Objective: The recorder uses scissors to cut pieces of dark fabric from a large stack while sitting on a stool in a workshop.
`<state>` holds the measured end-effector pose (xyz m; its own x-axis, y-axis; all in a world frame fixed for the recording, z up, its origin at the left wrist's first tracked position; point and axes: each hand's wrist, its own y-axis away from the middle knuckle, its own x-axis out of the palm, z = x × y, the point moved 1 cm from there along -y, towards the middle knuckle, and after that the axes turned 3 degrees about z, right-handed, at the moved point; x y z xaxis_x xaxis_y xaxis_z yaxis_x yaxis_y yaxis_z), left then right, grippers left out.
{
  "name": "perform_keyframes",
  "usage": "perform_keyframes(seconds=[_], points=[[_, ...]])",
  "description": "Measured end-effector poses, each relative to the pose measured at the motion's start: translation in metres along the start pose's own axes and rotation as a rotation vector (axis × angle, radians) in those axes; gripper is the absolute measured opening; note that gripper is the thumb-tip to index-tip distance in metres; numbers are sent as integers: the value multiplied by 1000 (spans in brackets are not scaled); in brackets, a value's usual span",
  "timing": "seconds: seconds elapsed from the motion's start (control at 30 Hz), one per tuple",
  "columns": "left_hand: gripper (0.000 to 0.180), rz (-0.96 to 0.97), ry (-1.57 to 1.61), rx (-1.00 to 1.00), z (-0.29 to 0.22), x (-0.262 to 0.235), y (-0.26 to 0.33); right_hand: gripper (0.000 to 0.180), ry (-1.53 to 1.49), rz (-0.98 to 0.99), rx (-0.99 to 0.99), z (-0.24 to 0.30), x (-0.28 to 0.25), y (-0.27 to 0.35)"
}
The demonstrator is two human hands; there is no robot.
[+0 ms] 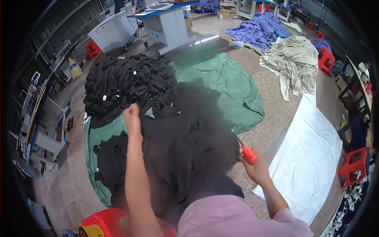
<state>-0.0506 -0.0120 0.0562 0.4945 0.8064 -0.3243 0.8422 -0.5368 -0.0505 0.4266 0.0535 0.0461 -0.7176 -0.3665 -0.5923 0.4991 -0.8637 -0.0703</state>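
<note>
A black garment (177, 138) is spread out in front of me over my lap, partly smeared by motion. My left hand (133, 116) is closed at its far left edge, gripping the cloth there. To the right, my right hand (256, 169) is wrapped round a red-handled tool with a thin metal end (248, 154), its tip pointing away and to the left. The garment's right edge reaches that hand; whether the fingers also hold cloth cannot be made out. Beyond my left hand rises a large heap of black garments (122, 83), with small white tags showing.
A green sheet (233, 83) lies under the black clothes, with a smaller black pile (110, 158) at left. A white sheet (304, 158) covers floor at right. Beige (294, 59) and purple piles (256, 31) lie beyond. Red stools (351, 168) and worktables (162, 27) stand around.
</note>
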Motion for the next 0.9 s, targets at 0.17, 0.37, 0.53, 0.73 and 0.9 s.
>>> perform_keyframes(seconds=[0.17, 0.37, 0.53, 0.73, 0.9], points=[[121, 781, -721, 63, -47, 112, 71, 27, 91, 5, 39, -16, -5, 1], [38, 816, -634, 148, -44, 110, 54, 27, 117, 29, 96, -27, 11, -10], [47, 552, -296, 256, -42, 41, 30, 24, -4, 14, 134, -65, 15, -14], [37, 1017, -462, 206, -65, 26, 73, 34, -94, 159, 15, -80, 25, -37], [16, 546, -348, 323, -87, -36, 60, 24, 124, 55, -182, -67, 22, -49]])
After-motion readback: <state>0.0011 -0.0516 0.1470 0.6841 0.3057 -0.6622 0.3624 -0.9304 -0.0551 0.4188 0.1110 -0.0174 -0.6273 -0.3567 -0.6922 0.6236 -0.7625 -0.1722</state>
